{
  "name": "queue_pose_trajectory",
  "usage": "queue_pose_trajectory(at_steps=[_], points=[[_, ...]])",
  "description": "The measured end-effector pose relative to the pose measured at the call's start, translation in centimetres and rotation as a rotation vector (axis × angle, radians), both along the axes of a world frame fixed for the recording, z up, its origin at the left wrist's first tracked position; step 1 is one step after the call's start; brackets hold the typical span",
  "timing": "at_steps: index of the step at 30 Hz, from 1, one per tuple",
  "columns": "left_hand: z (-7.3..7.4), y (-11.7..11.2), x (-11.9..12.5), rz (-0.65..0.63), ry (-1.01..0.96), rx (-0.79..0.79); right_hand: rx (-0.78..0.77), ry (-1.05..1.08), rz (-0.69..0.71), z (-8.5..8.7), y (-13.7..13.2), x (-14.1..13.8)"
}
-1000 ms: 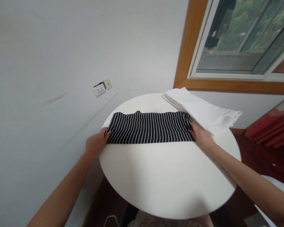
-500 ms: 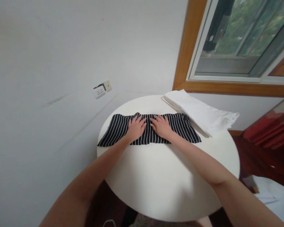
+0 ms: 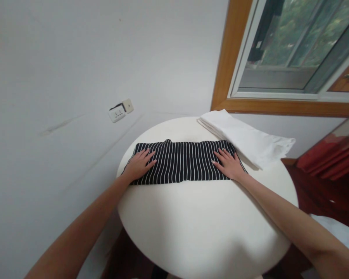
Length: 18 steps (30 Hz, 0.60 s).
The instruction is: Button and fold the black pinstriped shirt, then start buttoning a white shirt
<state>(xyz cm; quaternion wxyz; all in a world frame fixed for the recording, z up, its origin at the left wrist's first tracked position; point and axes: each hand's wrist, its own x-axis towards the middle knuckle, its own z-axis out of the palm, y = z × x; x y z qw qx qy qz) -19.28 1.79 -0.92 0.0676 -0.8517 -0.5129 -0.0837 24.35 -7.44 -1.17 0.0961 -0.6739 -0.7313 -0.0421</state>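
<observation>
A black cloth with white stripes (image 3: 186, 162), folded into a long strip, lies across the far half of the round white table. My left hand (image 3: 138, 165) rests flat on its left end, fingers spread. On the right end lies my right hand (image 3: 227, 163), palm down with the fingers apart. Neither hand grips the fabric. A small bump of cloth stands up along the far edge, and the parts under my palms are hidden.
The round white table (image 3: 192, 221) stands against the wall. A folded white cloth (image 3: 244, 135) lies at its back right, partly over the edge. Wall sockets (image 3: 118, 113) are at the left, a wood-framed window (image 3: 221, 77) behind, and a red curtain (image 3: 331, 157) at the right.
My hands have slid apart from the middle of the striped cloth, the left one towards its left end and the right one towards its right end. The cloth lies smoother between them.
</observation>
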Motion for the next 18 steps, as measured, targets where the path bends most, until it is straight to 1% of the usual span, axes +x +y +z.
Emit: queue_pose_trajectory(at_steps=[2,3,5,7,8,9,10,12,13,15,18], points=[[0.5,0.2,-0.2,0.001,0.007,0.065,0.027,-0.015,-0.053,0.1,-0.2,1.1],[1.0,0.2,0.3,0.006,0.003,0.101,0.056,-0.023,-0.064,0.4,-0.2,1.2],[2.0,0.2,2.9,-0.011,-0.033,0.165,0.134,-0.033,-0.031,1.3,0.5,0.0],[2.9,0.3,6.7,-0.105,-0.095,0.181,0.190,-0.009,0.070,2.5,1.8,-2.7],[3.1,0.4,8.7,-0.156,-0.125,0.168,0.190,0.022,0.127,2.9,2.7,-4.4],[3.0,0.5,10.6,-0.197,-0.131,0.140,0.179,0.050,0.176,3.2,3.7,-6.1],[2.8,0.8,12.1,-0.212,-0.127,0.106,0.157,0.069,0.210,3.3,4.7,-7.7],[1.9,1.4,14.0,-0.190,-0.108,0.024,0.070,0.088,0.228,3.0,6.7,-9.8],[1.3,1.9,14.2,-0.165,-0.101,-0.010,0.024,0.099,0.214,2.7,7.5,-10.2],[0.5,2.8,13.5,-0.105,-0.100,-0.052,-0.036,0.118,0.165,1.8,8.6,-9.6],[-0.1,4.3,10.6,0.016,-0.085,-0.075,-0.035,0.141,0.043,0.6,9.2,-6.2]])
